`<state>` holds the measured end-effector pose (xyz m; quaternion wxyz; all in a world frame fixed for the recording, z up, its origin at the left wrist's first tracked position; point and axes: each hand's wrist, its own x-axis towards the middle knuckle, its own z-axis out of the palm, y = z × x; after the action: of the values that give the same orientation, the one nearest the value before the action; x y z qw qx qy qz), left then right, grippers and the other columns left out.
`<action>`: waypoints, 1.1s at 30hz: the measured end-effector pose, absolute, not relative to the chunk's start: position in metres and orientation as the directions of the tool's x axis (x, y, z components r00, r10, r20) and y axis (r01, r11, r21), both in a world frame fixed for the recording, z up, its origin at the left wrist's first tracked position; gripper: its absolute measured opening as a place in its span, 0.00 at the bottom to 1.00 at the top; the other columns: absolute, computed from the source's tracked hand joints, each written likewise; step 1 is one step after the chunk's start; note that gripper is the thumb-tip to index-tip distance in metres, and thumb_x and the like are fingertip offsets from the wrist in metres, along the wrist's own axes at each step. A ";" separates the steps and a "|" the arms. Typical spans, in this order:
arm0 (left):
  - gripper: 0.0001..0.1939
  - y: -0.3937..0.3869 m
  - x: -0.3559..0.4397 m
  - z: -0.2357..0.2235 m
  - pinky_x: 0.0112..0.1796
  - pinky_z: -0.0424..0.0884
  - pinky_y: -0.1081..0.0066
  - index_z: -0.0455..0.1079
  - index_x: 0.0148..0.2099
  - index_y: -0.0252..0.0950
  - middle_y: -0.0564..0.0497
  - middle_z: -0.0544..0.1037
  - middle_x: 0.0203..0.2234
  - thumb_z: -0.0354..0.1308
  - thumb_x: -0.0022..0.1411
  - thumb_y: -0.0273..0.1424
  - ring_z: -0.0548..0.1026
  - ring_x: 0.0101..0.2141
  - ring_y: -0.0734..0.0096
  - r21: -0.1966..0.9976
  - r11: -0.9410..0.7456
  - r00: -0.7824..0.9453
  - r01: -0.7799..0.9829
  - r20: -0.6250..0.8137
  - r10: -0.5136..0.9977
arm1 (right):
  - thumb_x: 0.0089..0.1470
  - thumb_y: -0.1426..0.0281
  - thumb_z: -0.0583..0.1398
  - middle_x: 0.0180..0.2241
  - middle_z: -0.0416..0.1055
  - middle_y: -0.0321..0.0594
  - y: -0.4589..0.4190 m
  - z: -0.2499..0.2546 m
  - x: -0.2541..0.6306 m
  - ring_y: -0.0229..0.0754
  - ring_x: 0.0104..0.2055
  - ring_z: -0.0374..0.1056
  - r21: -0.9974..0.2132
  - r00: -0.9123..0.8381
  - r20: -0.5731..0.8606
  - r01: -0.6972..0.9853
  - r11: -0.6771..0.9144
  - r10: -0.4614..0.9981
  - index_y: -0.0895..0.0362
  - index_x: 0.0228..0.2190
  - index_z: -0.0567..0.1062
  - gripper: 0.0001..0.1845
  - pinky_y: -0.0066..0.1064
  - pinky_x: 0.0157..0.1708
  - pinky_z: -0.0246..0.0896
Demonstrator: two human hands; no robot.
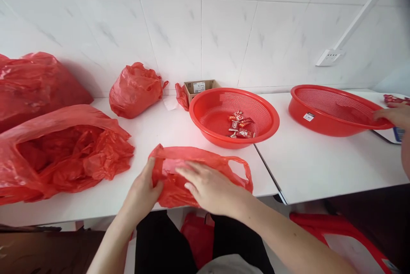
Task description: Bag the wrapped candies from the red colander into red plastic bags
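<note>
A flat red plastic bag (205,160) lies on the white table (314,167) near its front edge. My left hand (144,190) pinches the bag's left edge with thumb and fingers closed on the film. Fingers stretched out, my right hand (208,186) lies flat on top of the bag, pressing it down. Behind the bag stands a red perforated basket (233,116) holding several small red candy packets (240,124).
A large open red bag (64,150) and another bulky one (35,83) fill the left side; a knotted red bag (136,90) and a small cardboard box (200,86) stand by the tiled wall. Another person's hand (395,116) rests on a second red basket (336,109) at right. A red stool (339,233) is below.
</note>
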<state>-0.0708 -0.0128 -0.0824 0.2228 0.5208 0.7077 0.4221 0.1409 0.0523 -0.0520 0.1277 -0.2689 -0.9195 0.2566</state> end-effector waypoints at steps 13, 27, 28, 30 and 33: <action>0.32 -0.016 -0.069 -0.090 0.63 0.51 0.56 0.69 0.60 0.46 0.50 0.69 0.61 0.67 0.51 0.37 0.63 0.63 0.52 0.937 0.132 -0.197 0.323 -0.070 0.978 | 0.62 0.64 0.57 0.54 0.71 0.45 0.125 -0.008 0.220 0.46 0.57 0.66 -0.544 -0.692 0.269 0.465 0.698 0.670 0.54 0.51 0.73 0.17 0.43 0.56 0.62; 0.39 -0.023 -0.093 -0.101 0.55 0.67 0.58 0.69 0.60 0.52 0.53 0.71 0.59 0.73 0.43 0.42 0.68 0.59 0.47 0.954 0.299 -0.250 0.014 -0.286 0.925 | 0.64 0.51 0.49 0.49 0.75 0.44 0.162 0.007 0.247 0.48 0.46 0.73 -0.316 -0.615 -0.053 0.757 0.571 0.786 0.51 0.54 0.70 0.25 0.34 0.41 0.65; 0.40 -0.022 -0.089 -0.097 0.54 0.69 0.60 0.68 0.60 0.52 0.53 0.71 0.60 0.73 0.43 0.41 0.68 0.59 0.47 0.953 0.302 -0.241 -0.023 -0.298 0.924 | 0.65 0.50 0.47 0.51 0.73 0.43 0.178 0.012 0.250 0.46 0.48 0.72 -0.377 -0.614 -0.062 0.744 0.551 0.787 0.50 0.56 0.68 0.26 0.33 0.43 0.65; 0.41 -0.020 -0.080 -0.087 0.52 0.72 0.63 0.66 0.62 0.53 0.53 0.68 0.62 0.72 0.45 0.40 0.67 0.59 0.48 0.954 0.289 -0.221 -0.083 -0.301 0.928 | 0.65 0.51 0.47 0.57 0.68 0.45 0.212 0.019 0.260 0.46 0.52 0.69 -0.373 -0.526 -0.070 0.802 0.467 0.847 0.51 0.59 0.65 0.28 0.33 0.47 0.63; 0.39 -0.017 -0.063 -0.073 0.49 0.75 0.65 0.65 0.62 0.52 0.51 0.67 0.63 0.71 0.48 0.40 0.67 0.59 0.49 0.954 0.268 -0.246 -0.138 -0.295 0.923 | 0.58 0.57 0.59 0.57 0.67 0.52 0.255 0.015 0.275 0.52 0.54 0.68 -0.231 -0.398 -0.145 0.904 0.360 0.906 0.56 0.59 0.66 0.30 0.37 0.49 0.61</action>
<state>-0.0632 -0.0169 -0.0730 0.5203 0.3260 0.6027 0.5098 0.2748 0.2552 0.0146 0.0039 -0.5487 -0.8246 0.1376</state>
